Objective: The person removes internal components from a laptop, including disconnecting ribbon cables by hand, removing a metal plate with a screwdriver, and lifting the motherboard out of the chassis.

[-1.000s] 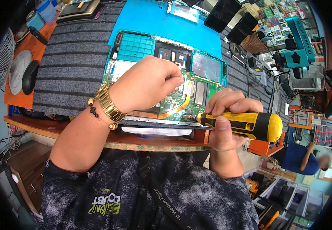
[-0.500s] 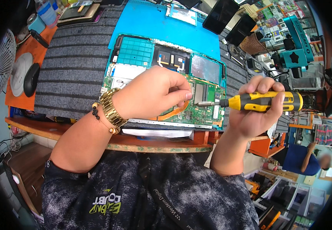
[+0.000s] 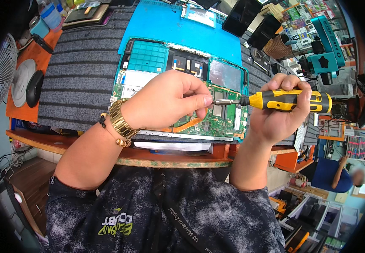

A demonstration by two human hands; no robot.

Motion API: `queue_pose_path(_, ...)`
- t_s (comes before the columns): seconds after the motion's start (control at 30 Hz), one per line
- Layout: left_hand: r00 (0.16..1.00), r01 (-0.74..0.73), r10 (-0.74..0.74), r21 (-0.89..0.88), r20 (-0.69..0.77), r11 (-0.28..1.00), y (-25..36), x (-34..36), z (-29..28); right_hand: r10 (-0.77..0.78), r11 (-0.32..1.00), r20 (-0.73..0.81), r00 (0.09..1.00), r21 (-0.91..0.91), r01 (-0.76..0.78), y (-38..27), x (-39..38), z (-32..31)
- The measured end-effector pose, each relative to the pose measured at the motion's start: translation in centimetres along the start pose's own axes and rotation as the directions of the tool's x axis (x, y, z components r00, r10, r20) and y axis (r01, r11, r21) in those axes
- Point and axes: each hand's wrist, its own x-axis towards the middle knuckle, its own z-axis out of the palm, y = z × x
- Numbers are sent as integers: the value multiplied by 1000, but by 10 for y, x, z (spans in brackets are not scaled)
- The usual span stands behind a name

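My right hand (image 3: 280, 114) is wrapped round the handle of a yellow and black screwdriver (image 3: 294, 101), held level with its shaft toward the left. My left hand (image 3: 176, 99) is closed in a pinch right at the screwdriver's tip. Whatever sits between those fingertips is too small and hidden to make out. Below both hands lies an opened laptop base (image 3: 148, 56) with a teal shell. Its green circuit board (image 3: 205, 130), a copper heat pipe (image 3: 190, 124) and a black touchpad section (image 3: 186, 64) show; my left hand covers part of the board.
The laptop rests partly on a blue mat (image 3: 174, 25) over a grey striped cloth (image 3: 77, 80). A black mouse (image 3: 35, 88) and a white fan (image 3: 1, 71) are at the left. Dark phones or tablets (image 3: 243, 19) lie far right. Another person (image 3: 334, 175) sits at the right.
The screwdriver and my right hand have risen slightly and shifted a little left. Its tip now meets my left fingertips, where a small gap was before.
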Motion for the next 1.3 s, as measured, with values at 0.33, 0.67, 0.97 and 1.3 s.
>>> queue_pose_path(0.33,998,15,-18,-53,-62,998,-3,0,-3,111,983,-76,991,-136,-121,-32,54,-31)
queue_pose_path(0.67,965,36,-5,113,-261,993,-4,-2,-25,546,-193,-288,786,-957,-217,-12,86,-136)
queue_pose_path(0.97,758,123,274,543,-591,831,7,4,-68,598,-245,-398,695,-917,-314,-27,81,-162)
queue_pose_path(1.3,855,346,365,930,-368,126,2,113,-167,299,68,-53,953,-995,-76,8,83,-148)
